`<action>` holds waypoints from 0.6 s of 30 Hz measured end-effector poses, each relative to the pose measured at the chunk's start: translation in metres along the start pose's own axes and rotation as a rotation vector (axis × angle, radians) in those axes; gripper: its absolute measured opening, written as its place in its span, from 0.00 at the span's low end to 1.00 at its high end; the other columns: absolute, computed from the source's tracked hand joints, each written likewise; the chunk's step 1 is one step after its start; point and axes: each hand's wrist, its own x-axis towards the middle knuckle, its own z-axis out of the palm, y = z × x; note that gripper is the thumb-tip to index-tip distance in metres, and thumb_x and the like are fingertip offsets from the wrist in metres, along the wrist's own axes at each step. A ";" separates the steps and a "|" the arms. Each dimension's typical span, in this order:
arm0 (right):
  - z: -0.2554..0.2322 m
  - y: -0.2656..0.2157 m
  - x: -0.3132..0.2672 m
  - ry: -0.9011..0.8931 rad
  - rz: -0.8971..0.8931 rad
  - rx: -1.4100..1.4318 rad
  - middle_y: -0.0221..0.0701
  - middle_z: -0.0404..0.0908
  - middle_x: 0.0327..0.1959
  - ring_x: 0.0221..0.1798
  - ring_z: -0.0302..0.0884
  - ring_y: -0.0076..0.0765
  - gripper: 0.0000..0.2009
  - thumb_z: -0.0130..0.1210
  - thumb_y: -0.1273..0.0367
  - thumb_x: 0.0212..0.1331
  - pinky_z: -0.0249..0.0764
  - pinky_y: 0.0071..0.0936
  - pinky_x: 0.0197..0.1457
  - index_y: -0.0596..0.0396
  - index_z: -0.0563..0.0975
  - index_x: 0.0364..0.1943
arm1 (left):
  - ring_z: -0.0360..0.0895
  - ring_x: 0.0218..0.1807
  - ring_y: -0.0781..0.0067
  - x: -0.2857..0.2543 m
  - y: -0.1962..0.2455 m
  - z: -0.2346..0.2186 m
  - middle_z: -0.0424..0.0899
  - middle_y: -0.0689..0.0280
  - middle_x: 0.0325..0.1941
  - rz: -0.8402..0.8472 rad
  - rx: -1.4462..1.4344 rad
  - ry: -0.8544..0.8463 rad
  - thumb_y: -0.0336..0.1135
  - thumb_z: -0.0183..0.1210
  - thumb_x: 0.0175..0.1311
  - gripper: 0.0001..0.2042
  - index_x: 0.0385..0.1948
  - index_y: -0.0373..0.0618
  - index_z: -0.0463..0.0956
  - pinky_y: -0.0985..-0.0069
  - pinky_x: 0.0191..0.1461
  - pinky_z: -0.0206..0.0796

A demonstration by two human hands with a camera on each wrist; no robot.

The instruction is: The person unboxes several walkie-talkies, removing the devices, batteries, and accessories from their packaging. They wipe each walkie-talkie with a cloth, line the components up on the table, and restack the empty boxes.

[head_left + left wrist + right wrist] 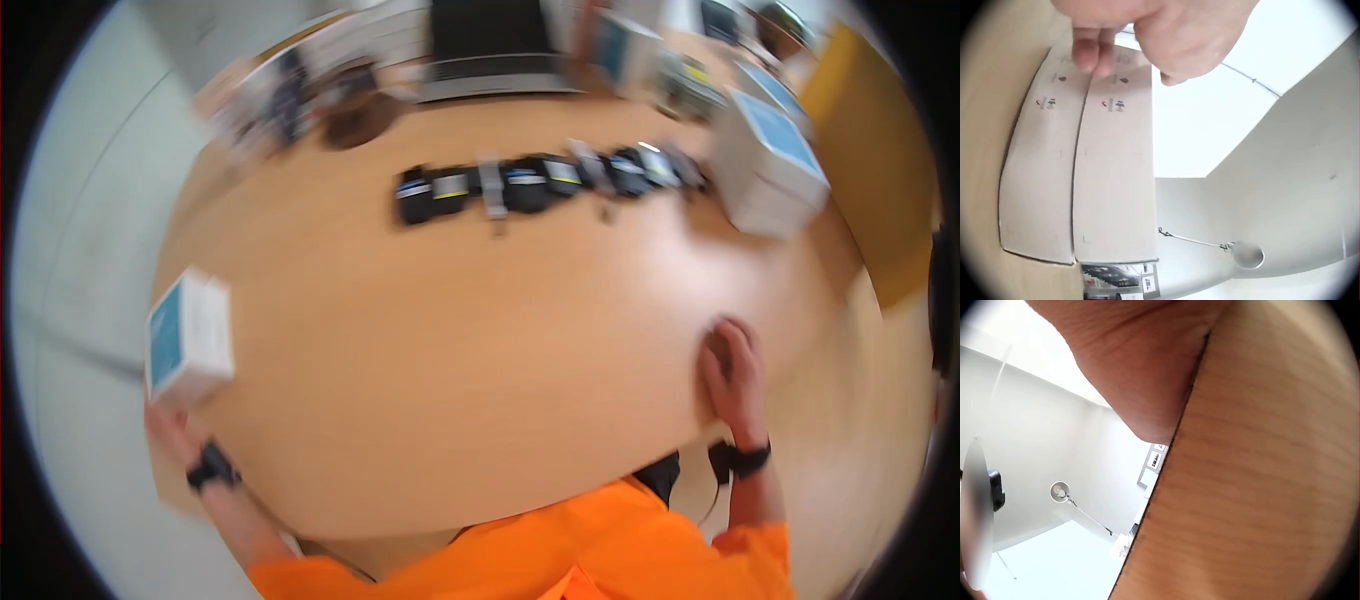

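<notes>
Two white boxes [1113, 181] stand side by side in the left wrist view, pressed close together. In the head view they form a white block with a blue face [168, 338] at the table's left edge. My left hand [176, 432] is at their near end, its fingertips overlapping the printed sides in the left wrist view; part of the hand is hidden. Over on the right, my right hand [735, 375] rests on the wooden table [450, 340] near its front right edge, with the fingers loosely bent and nothing visible in them.
A row of black packs and pale strips [525, 187] lies across the table's far half. More white and blue boxes [765, 180] stand at the back right beside a yellow panel [870, 170]. A laptop [495, 75] and a dark brown round thing [358, 118] are at the back.
</notes>
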 end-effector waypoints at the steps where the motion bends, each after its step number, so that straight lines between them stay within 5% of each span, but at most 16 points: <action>1: -0.004 -0.005 0.002 0.008 -0.026 -0.026 0.45 0.76 0.59 0.62 0.72 0.55 0.19 0.61 0.71 0.58 0.69 0.43 0.66 0.60 0.75 0.54 | 0.64 0.70 0.62 -0.008 0.025 0.009 0.69 0.60 0.68 0.123 0.033 0.028 0.53 0.56 0.72 0.32 0.70 0.45 0.60 0.59 0.65 0.65; 2: -0.007 -0.005 0.003 0.016 -0.032 -0.041 0.44 0.76 0.58 0.61 0.72 0.55 0.19 0.62 0.70 0.57 0.70 0.43 0.65 0.59 0.75 0.54 | 0.72 0.58 0.65 -0.028 0.062 0.040 0.73 0.62 0.62 0.274 0.100 0.163 0.50 0.56 0.72 0.29 0.68 0.41 0.63 0.64 0.55 0.68; 3: -0.009 -0.004 0.002 0.019 -0.055 -0.045 0.44 0.77 0.57 0.60 0.73 0.55 0.19 0.62 0.69 0.57 0.70 0.44 0.64 0.59 0.76 0.53 | 0.72 0.41 0.74 -0.038 0.102 0.065 0.77 0.65 0.50 0.164 0.146 0.228 0.46 0.55 0.73 0.24 0.62 0.37 0.70 0.73 0.43 0.64; 6: -0.009 0.003 0.000 0.035 -0.053 -0.048 0.43 0.77 0.55 0.58 0.74 0.53 0.19 0.63 0.68 0.57 0.70 0.42 0.63 0.58 0.76 0.52 | 0.64 0.30 0.81 -0.104 0.172 0.125 0.79 0.68 0.46 0.115 0.231 -0.061 0.40 0.53 0.75 0.17 0.58 0.40 0.75 0.78 0.34 0.59; 10: -0.018 0.015 0.003 0.000 -0.033 0.218 0.43 0.76 0.57 0.60 0.73 0.55 0.22 0.64 0.70 0.55 0.71 0.42 0.64 0.57 0.75 0.55 | 0.67 0.32 0.85 -0.169 0.190 0.181 0.77 0.71 0.36 0.055 0.226 -0.517 0.33 0.54 0.72 0.10 0.47 0.40 0.79 0.82 0.35 0.60; 15: -0.071 0.084 0.085 0.367 -0.112 -0.149 0.43 0.71 0.65 0.67 0.68 0.55 0.36 0.69 0.70 0.50 0.68 0.42 0.69 0.54 0.67 0.67 | 0.72 0.34 0.83 -0.232 0.199 0.199 0.78 0.70 0.35 0.178 0.270 -0.983 0.25 0.57 0.67 0.04 0.39 0.39 0.79 0.82 0.39 0.66; 18: -0.101 0.138 0.154 0.418 -0.172 -0.416 0.40 0.63 0.71 0.75 0.58 0.53 0.43 0.70 0.69 0.48 0.58 0.45 0.76 0.48 0.61 0.72 | 0.73 0.35 0.80 -0.260 0.206 0.203 0.79 0.68 0.35 0.118 0.261 -1.042 0.23 0.58 0.64 0.03 0.37 0.38 0.79 0.81 0.41 0.67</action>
